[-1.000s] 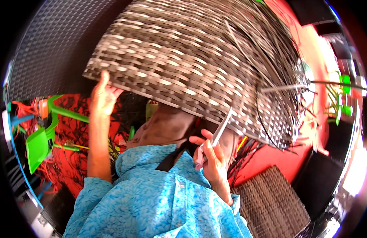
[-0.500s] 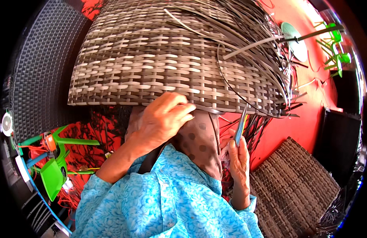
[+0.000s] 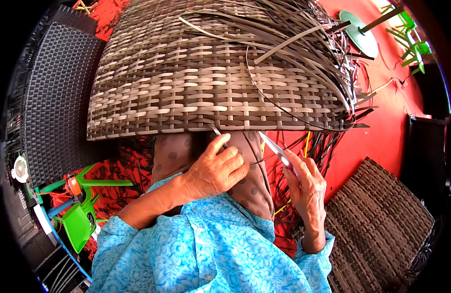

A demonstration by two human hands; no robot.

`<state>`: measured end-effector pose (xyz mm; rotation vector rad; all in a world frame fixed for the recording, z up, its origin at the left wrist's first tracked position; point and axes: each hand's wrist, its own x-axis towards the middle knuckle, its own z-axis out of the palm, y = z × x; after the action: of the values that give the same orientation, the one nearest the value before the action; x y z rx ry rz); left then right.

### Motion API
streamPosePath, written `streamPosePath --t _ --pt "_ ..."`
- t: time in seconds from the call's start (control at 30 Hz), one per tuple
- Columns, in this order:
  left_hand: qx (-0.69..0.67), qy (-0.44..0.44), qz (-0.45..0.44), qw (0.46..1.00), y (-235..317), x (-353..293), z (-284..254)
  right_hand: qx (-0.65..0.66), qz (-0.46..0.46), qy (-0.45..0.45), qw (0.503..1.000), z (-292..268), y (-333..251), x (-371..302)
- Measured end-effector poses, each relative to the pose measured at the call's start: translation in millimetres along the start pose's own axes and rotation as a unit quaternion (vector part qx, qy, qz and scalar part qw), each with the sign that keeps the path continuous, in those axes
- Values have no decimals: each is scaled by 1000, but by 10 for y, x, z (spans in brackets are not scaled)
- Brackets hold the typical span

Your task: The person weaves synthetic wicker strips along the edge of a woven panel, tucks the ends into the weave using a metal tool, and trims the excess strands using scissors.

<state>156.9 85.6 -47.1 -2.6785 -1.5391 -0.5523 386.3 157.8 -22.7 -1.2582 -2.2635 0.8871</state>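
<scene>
A large woven wicker panel in mixed browns rests across my lap, its near edge by my knees. Just below that edge, my left hand is closed, pinching the end of a flat weaving strip that comes out from the border. To its right, my right hand grips a knife. The pointed, shiny blade angles up and left toward the panel's edge; most of the handle is hidden in my fingers. Long loose strips hang off the panel's right side.
A dark woven piece stands at the left. Beneath it are a green plastic chair and a small white fan. Another brown woven panel lies lower right on the red floor. A round green-topped stool stands far right.
My right hand has raised the knife and brought it leftward, its blade now tilted toward my left hand. My left hand has dropped slightly and now pinches a strip end.
</scene>
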Motion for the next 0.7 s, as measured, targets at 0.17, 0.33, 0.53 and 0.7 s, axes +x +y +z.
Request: streamPosePath --t 0.17,0.33,0.53,0.7 --pt "-90 17 -19 996 25 -129 105 -104 -94 -45 989 -31 4 119" --pt "-74 27 -6 997 47 -158 76 -106 -96 -37 989 33 -27 130" --pt "-97 31 -3 995 48 -202 45 -116 -87 -44 988 -11 -97 165" --pt "-110 68 -14 992 69 -267 54 -128 -133 -65 981 91 -170 235"
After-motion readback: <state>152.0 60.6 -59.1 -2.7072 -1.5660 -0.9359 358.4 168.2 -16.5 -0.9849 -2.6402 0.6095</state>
